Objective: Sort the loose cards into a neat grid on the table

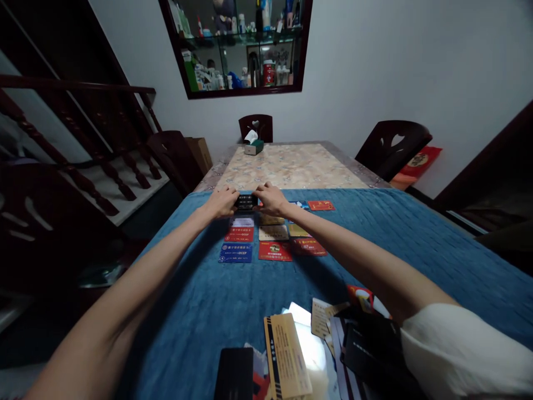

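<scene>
At the far end of a blue cloth, my left hand (222, 201) and my right hand (270, 199) pinch opposite sides of a black card (246, 201) with light print. The card is tilted or close to the cloth; whether it touches is unclear. Rows of cards lie nearer to me: a pale purple card (242, 221), a red card (239, 234) and a blue card (235, 253) in the left column. Beside them are a beige card (273, 233) and a red card (275, 251). My right hand and forearm partly cover other cards, near an orange-red card (321, 205).
A loose heap of cards, with a gold card (286, 355) and a black card (234, 373), lies at the near edge under my right arm. The blue cloth (187, 311) covers the near table. A tissue box (254, 147) stands at the far end, with chairs around.
</scene>
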Motion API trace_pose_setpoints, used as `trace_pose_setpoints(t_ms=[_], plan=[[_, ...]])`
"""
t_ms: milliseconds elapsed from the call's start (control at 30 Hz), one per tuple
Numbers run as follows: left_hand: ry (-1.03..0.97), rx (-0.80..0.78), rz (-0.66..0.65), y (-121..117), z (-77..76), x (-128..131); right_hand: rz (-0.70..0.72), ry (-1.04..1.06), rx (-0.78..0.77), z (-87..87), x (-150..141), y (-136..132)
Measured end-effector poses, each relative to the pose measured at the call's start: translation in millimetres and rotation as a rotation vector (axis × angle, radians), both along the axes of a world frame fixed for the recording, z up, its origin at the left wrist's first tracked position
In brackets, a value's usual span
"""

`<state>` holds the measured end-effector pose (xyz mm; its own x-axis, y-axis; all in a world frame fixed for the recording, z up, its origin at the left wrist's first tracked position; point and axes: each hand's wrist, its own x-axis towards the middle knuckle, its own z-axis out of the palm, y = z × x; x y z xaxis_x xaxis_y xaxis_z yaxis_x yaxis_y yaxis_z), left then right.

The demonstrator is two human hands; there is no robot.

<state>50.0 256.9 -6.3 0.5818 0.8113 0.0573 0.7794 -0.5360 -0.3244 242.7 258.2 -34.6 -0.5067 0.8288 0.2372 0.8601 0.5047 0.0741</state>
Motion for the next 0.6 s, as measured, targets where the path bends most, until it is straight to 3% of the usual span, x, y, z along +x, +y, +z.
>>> trace_pose_setpoints(t_ms=[333, 600], plan=[[-0.030, -0.152, 0.102, 36, -28.4, -3, -0.046, -0.050, -0.116, -20.4, -7, 28], [-0.048, -0.202, 0.114, 50, -39.9, -4, -0.072, -0.053, -0.169, -25.5, -9, 35]])
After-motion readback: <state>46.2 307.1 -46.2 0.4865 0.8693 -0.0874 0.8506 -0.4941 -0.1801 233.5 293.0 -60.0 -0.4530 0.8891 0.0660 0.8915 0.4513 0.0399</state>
